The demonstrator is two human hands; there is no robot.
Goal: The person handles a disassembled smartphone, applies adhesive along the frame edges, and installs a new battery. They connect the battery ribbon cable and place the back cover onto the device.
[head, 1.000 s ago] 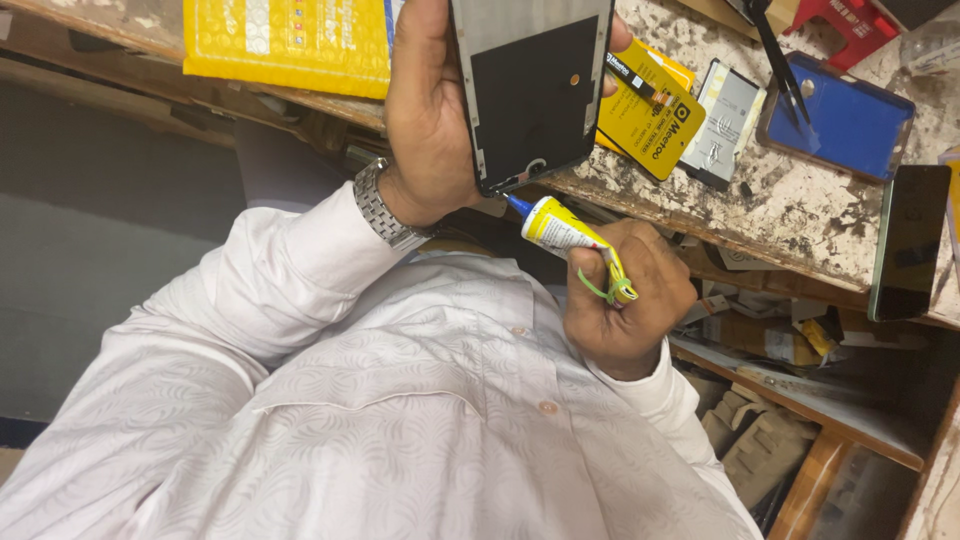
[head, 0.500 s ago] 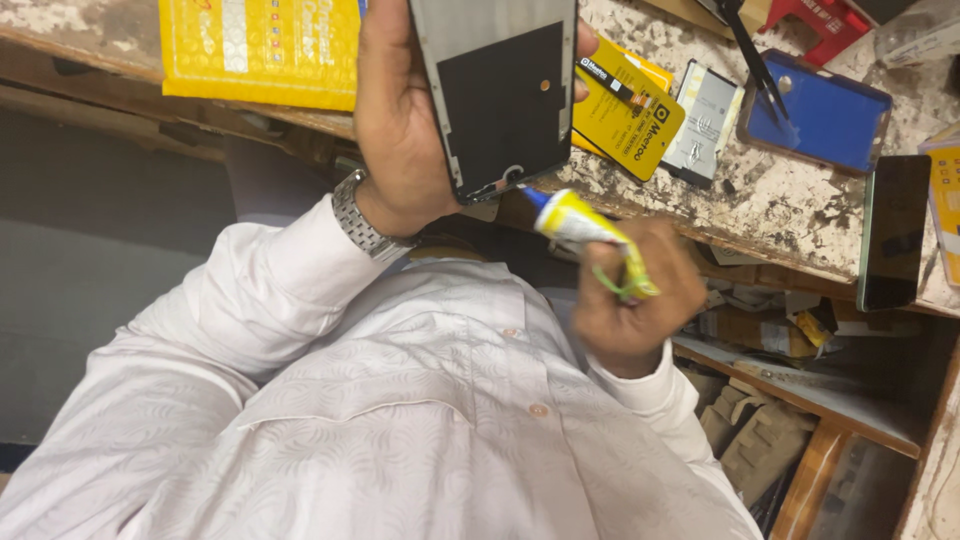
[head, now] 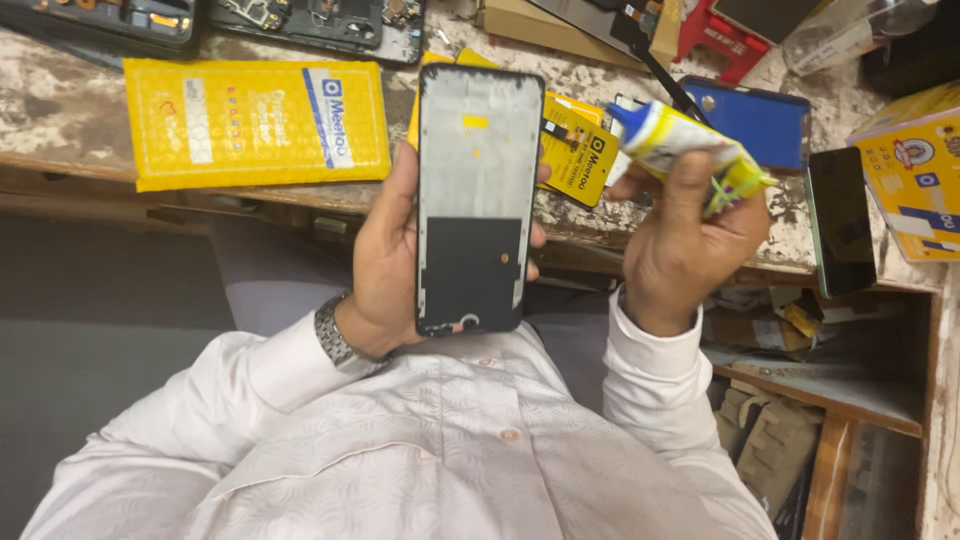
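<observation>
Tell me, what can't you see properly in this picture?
- Head view: the far side of the black-edged phone frame faces away from the camera.
- Head view: the left hand has its palm behind that frame.
- Head view: the crumpled end of the yellow and white glue tube sits inside the right hand.
- Head view: the opened phones are cut by the top edge.
</observation>
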